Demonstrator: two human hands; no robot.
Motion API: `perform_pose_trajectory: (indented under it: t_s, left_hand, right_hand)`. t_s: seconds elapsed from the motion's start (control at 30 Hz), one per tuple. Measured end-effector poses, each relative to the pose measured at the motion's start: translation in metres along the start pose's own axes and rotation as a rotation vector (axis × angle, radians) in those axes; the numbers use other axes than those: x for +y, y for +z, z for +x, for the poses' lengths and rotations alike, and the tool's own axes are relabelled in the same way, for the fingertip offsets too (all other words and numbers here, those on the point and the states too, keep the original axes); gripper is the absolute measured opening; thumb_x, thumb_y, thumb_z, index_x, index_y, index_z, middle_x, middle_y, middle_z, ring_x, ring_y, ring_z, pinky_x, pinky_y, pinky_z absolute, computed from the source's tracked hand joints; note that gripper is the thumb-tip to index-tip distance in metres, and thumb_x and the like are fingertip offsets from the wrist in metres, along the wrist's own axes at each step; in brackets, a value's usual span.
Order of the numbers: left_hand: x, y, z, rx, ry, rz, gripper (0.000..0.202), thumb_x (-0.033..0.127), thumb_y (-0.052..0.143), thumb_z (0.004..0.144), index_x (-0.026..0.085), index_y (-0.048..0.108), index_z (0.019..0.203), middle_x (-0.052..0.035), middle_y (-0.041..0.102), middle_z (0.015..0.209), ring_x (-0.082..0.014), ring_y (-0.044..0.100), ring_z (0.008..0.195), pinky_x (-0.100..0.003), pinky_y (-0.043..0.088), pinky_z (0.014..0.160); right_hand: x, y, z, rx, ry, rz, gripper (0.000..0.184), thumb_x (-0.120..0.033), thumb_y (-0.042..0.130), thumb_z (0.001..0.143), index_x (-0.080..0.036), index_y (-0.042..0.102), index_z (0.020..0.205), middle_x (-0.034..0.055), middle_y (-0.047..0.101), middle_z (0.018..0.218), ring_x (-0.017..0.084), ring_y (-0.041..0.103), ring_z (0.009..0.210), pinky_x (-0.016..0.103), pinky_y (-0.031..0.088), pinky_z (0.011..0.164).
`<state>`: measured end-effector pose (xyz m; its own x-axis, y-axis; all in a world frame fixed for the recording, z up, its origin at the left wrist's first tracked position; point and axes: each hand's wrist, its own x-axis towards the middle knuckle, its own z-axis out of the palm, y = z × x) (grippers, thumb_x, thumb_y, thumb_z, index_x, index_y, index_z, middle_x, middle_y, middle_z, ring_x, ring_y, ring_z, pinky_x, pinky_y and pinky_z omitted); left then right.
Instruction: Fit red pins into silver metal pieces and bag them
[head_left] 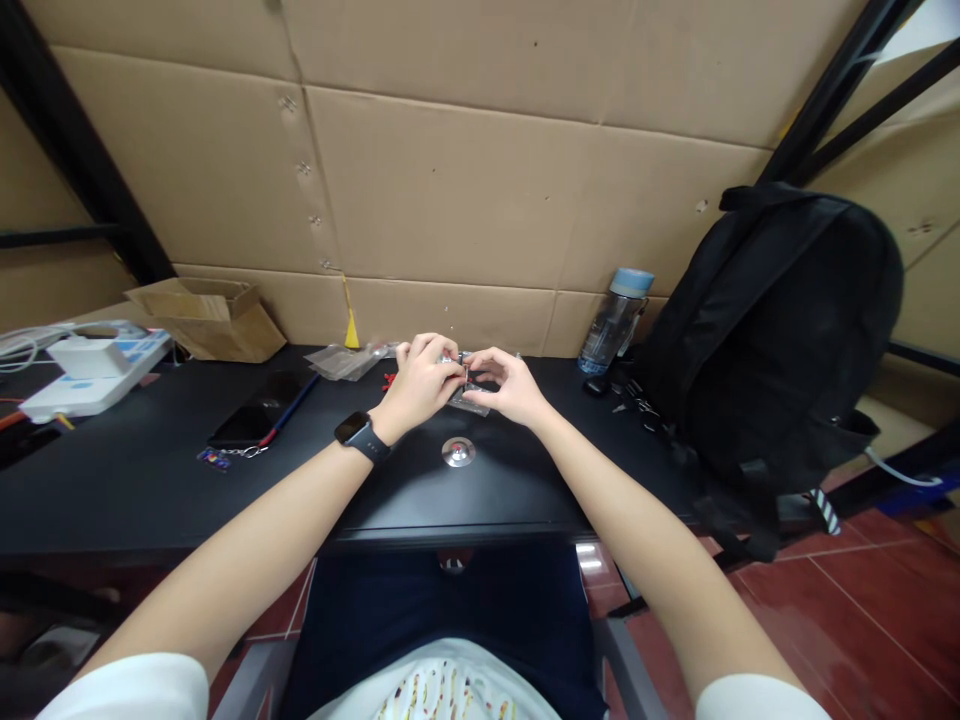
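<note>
My left hand [429,378], with a dark watch [352,429] on its wrist, is closed in a pinch over the table. What its fingertips hold is too small and too covered to name. Close beside it, my right hand [510,388] has curved fingers, with a gap between thumb and index finger. A thin shiny bit shows between the two hands. Under the right thumb lies a clear plastic bag [472,404]. Small red pieces [388,381] peek out to the left of my left hand. A round metal disc [458,452] lies nearer to me on the black table [510,490].
More clear bags [346,361] lie at the back, left of my hands. Further left are a phone [262,408], a paper bag [210,318] and a power strip [97,375]. To the right stand a water bottle [615,320] and a black backpack [780,340], with keys [637,400] between.
</note>
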<state>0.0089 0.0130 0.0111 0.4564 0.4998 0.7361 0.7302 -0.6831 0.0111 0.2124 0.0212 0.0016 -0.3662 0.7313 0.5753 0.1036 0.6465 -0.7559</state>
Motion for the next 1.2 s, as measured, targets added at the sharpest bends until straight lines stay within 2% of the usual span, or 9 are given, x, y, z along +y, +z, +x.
perform_pose_trajectory:
  t_s: [0.17,0.3,0.47,0.67,0.83,0.97,1.07,1.2]
  left_hand:
    - [0.0,0.001,0.0,0.01,0.002,-0.01,0.018,0.029,0.06,0.096,0.024,0.076,0.089,-0.0101,0.065,0.119,-0.032,0.046,0.121,-0.05,0.031,0.092]
    - [0.0,0.0,0.002,0.021,-0.004,0.004,0.015,0.027,0.062,0.095,0.024,0.076,0.091,-0.0101,0.064,0.119,-0.0317,0.046,0.122,-0.05,0.031,0.093]
    - [0.001,-0.001,0.002,0.045,0.001,-0.003,0.014,0.028,0.064,0.095,0.023,0.075,0.089,-0.0097,0.065,0.119,-0.0312,0.047,0.121,-0.05,0.031,0.093]
    - [0.003,-0.001,0.001,0.047,0.0,-0.037,0.011,0.029,0.067,0.093,0.023,0.075,0.09,-0.0094,0.065,0.118,-0.0309,0.048,0.122,-0.05,0.032,0.096]
    - [0.002,0.001,0.003,0.072,-0.088,-0.233,0.012,0.034,0.069,0.092,0.024,0.075,0.09,-0.0065,0.064,0.11,-0.0267,0.054,0.113,-0.046,0.037,0.099]
    - [-0.007,0.006,0.006,0.1,-0.227,-0.49,0.027,0.039,0.052,0.101,0.022,0.073,0.097,-0.0057,0.064,0.103,-0.0216,0.06,0.104,-0.039,0.044,0.099]
    - [-0.013,0.009,0.006,0.001,-0.234,-0.558,0.036,0.043,0.046,0.103,0.022,0.075,0.098,-0.0059,0.066,0.106,-0.0219,0.06,0.107,-0.039,0.043,0.103]
    - [-0.016,0.01,0.003,-0.171,-0.115,-0.534,0.027,0.047,0.062,0.094,0.025,0.078,0.097,-0.005,0.067,0.115,-0.0237,0.06,0.113,-0.042,0.041,0.107]
  right_hand:
    - [0.002,0.0,0.0,0.004,0.012,0.017,0.042,-0.034,0.087,0.066,-0.023,0.06,0.096,0.0062,0.069,0.117,0.025,0.069,0.111,0.039,0.056,0.096]
    - [0.003,-0.006,0.001,-0.04,0.065,-0.004,0.048,-0.037,0.089,0.065,-0.023,0.061,0.102,0.0058,0.068,0.117,0.024,0.067,0.114,0.038,0.056,0.094]
    - [0.005,-0.012,0.003,-0.067,0.051,-0.167,0.027,-0.045,0.07,0.087,-0.019,0.067,0.09,0.0085,0.066,0.109,0.022,0.064,0.104,0.034,0.055,0.083]
    - [0.011,-0.013,0.006,-0.079,0.031,-0.2,0.027,-0.045,0.064,0.092,-0.019,0.068,0.086,0.0091,0.066,0.112,0.022,0.062,0.11,0.038,0.048,0.096]
    - [0.012,-0.016,0.006,-0.118,0.037,-0.152,0.028,-0.045,0.064,0.093,-0.018,0.069,0.084,0.0083,0.064,0.113,0.022,0.06,0.114,0.04,0.041,0.107]
    - [0.01,-0.016,0.004,-0.169,0.065,-0.144,0.027,-0.044,0.065,0.093,-0.019,0.069,0.084,0.008,0.062,0.119,0.022,0.057,0.12,0.041,0.039,0.11]
    - [0.007,-0.015,0.003,-0.183,0.073,-0.188,0.025,-0.041,0.067,0.092,-0.019,0.07,0.083,0.0087,0.058,0.124,0.023,0.057,0.122,0.041,0.041,0.107]
    - [0.003,-0.017,0.002,-0.182,0.062,-0.248,0.021,-0.039,0.069,0.09,-0.019,0.072,0.084,0.0096,0.056,0.125,0.025,0.055,0.123,0.042,0.044,0.103]
